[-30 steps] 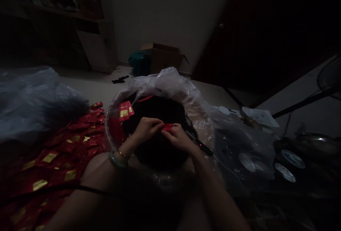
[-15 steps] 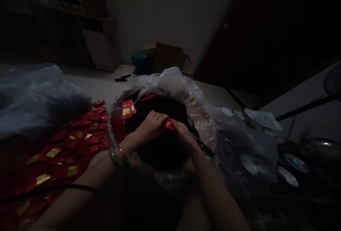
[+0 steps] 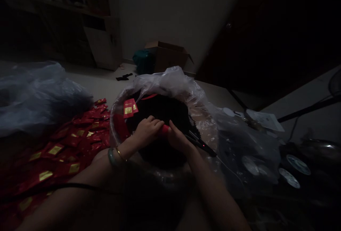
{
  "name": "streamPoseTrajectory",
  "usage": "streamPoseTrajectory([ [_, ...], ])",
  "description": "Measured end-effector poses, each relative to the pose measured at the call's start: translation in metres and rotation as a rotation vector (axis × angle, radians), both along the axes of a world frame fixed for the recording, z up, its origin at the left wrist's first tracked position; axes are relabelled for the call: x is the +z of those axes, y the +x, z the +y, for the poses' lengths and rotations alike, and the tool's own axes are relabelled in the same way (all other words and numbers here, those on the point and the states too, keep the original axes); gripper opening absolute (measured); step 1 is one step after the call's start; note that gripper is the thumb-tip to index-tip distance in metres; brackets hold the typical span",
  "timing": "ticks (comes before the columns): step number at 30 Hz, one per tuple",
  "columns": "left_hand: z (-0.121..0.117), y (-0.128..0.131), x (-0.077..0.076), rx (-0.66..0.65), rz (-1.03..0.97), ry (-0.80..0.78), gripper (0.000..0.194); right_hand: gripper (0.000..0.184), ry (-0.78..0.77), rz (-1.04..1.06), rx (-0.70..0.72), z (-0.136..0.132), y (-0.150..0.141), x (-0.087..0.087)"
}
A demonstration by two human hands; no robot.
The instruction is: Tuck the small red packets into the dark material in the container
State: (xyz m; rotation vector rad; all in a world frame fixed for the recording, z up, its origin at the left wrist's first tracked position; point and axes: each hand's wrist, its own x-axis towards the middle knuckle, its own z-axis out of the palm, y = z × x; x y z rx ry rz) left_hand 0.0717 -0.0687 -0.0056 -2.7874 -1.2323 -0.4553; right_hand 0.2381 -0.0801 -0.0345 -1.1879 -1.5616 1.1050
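Between my two hands is a small red packet [image 3: 165,128], mostly covered by my fingers. My left hand [image 3: 147,130] has its fingers curled over the packet's left side. From the right, my right hand [image 3: 179,138] grips it too, thumb raised along it. Both hands are above a wide tub lined with clear plastic [image 3: 176,75], which holds a dark, loose mass [image 3: 165,108]. Two flat red packets with gold labels [image 3: 128,108] lie at the tub's left edge. Beside my right hand, a dark tool with a red light [image 3: 203,145] rests across the right side.
A large heap of filled red packets [image 3: 80,135] spreads to my left, with a big plastic bag [image 3: 39,92] behind it. A cardboard box [image 3: 170,57] and a teal bag [image 3: 144,60] stand by the wall. Plastic sheeting [image 3: 247,142] lies at right. A black cable [image 3: 66,186] crosses my left forearm.
My fingers have closed further over the red packet, so less of it shows. My right thumb has lifted upward. The view has shifted slightly.
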Motion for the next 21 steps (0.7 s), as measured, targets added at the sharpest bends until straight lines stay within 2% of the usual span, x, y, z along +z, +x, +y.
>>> streamPoseTrajectory([
  [3, 0.002, -0.003, -0.007, 0.004, -0.029, -0.067, 0.039, 0.052, -0.072, 0.034, 0.093, 0.001, 0.005, 0.004],
  [6, 0.005, -0.007, -0.009, 0.070, -0.051, -0.149, 0.036, 0.061, -0.109, 0.055, 0.134, 0.004, 0.011, 0.012],
  [9, 0.011, -0.014, -0.005, 0.173, -0.087, -0.200, 0.033, 0.069, -0.065, 0.026, 0.052, 0.003, 0.020, 0.019],
  [11, 0.017, -0.020, -0.001, 0.217, -0.133, -0.216, 0.036, 0.063, 0.090, -0.195, -0.027, -0.004, 0.025, 0.017],
  [12, 0.019, -0.023, 0.001, 0.225, -0.155, -0.219, 0.036, 0.070, 0.182, -0.377, -0.022, -0.008, 0.025, 0.013],
  [14, 0.023, -0.027, 0.003, 0.230, -0.178, -0.222, 0.035, 0.102, 0.322, -0.784, 0.112, -0.016, 0.022, 0.000],
  [16, 0.026, -0.030, 0.004, 0.242, -0.156, -0.230, 0.031, 0.122, 0.394, -1.071, 0.264, -0.020, 0.014, -0.014],
  [18, 0.027, -0.033, 0.003, 0.262, -0.105, -0.246, 0.027, 0.125, 0.439, -1.204, 0.334, -0.019, 0.004, -0.026],
  [21, 0.030, -0.037, -0.002, 0.268, -0.039, -0.279, 0.025, 0.118, 0.465, -1.247, 0.366, -0.014, -0.009, -0.035],
])
